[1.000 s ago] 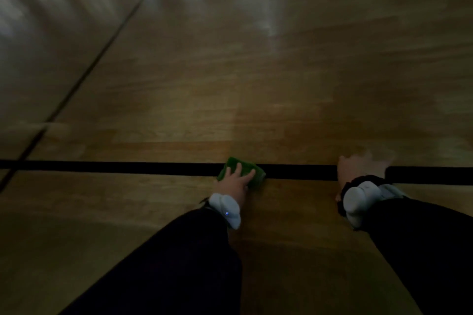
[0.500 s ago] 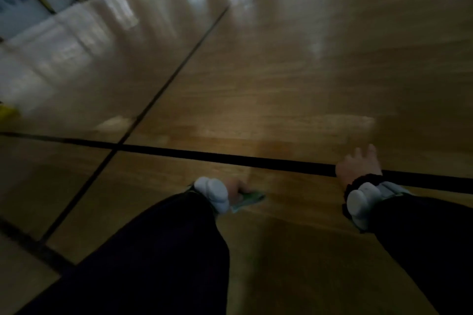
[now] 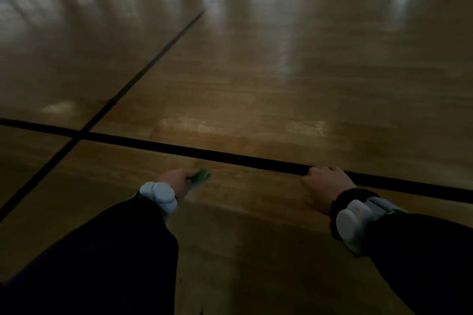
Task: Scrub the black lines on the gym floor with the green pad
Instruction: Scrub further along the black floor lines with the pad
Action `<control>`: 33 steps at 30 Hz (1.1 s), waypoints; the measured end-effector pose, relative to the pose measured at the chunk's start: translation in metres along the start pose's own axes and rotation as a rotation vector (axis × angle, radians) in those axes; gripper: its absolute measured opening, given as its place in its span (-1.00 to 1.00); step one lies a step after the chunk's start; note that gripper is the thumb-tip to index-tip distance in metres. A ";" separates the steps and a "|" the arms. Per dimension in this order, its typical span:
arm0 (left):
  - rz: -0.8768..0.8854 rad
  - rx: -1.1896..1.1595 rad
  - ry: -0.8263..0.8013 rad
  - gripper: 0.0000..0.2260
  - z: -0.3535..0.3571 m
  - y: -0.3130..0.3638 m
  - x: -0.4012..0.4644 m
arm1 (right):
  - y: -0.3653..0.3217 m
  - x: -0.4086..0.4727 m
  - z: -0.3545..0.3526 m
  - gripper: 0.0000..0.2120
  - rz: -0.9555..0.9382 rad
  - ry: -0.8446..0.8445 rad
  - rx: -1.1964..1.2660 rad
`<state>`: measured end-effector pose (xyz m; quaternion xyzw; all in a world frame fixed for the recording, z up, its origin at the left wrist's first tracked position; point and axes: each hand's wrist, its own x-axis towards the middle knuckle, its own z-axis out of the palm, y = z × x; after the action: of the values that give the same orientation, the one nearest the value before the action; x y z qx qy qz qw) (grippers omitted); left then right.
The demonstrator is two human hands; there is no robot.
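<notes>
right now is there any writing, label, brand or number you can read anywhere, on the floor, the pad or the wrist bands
None: no readable text in this view.
Green pad, gripped by the left hand: no print shows.
Wrist bands: plain, no logo legible.
Gym floor: only black lines, no letters or numbers.
Right hand rests on the line; the picture is dark and blurred.
</notes>
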<state>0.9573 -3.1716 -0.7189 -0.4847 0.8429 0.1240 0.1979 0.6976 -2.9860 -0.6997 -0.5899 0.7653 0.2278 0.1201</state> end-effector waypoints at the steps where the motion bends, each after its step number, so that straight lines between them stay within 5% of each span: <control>1: 0.012 -0.026 -0.003 -0.55 0.006 -0.006 0.009 | -0.001 0.001 -0.005 -0.64 0.027 -0.004 0.028; 12: 0.004 -0.145 -0.076 -0.46 0.076 -0.028 0.066 | -0.039 0.027 -0.022 -0.61 0.108 -0.041 0.141; 22: -0.030 -0.083 0.025 -0.47 0.077 0.004 0.094 | -0.040 0.039 -0.007 -0.63 0.171 -0.094 0.235; 33: 0.363 0.082 0.011 -0.45 0.090 0.108 0.072 | -0.049 0.049 -0.013 -0.78 0.168 -0.074 0.267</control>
<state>0.8507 -3.1373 -0.8304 -0.3169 0.9220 0.1204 0.1871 0.7318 -3.0441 -0.7204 -0.4941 0.8304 0.1546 0.2060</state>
